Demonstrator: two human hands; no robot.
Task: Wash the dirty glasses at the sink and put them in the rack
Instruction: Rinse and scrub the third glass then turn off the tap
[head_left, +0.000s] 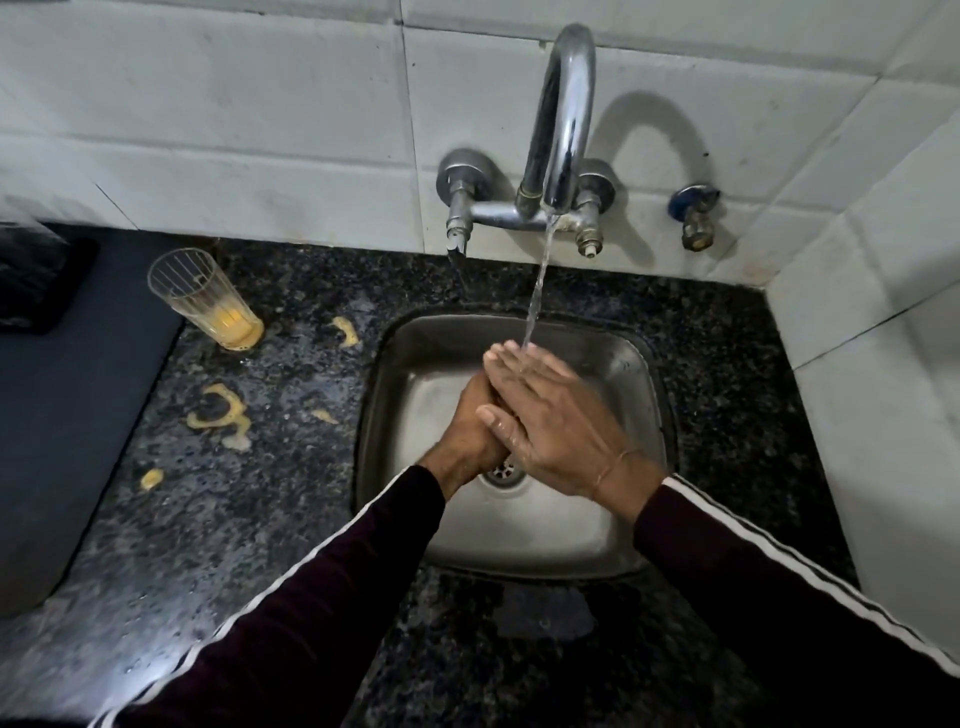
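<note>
Both hands under the tap (563, 114) stream, over the steel sink (631, 374). Right hand (550, 421) lies flat, fingers straight, across the left hand (470, 415); neither grasps anything. Ribbed glass (205, 296), yellow dregs inside, stands far left on the speckled granite counter (291, 519), well apart. Yellow smears (218, 410) nearby. No rack visible. Judgement: rinse palms fully before lifting slick glass.

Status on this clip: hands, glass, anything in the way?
Left hand and right hand rubbing together under running faucet, holding nothing. Dirty glass upright on counter, untouched. Yellow spills beside sink.
</note>
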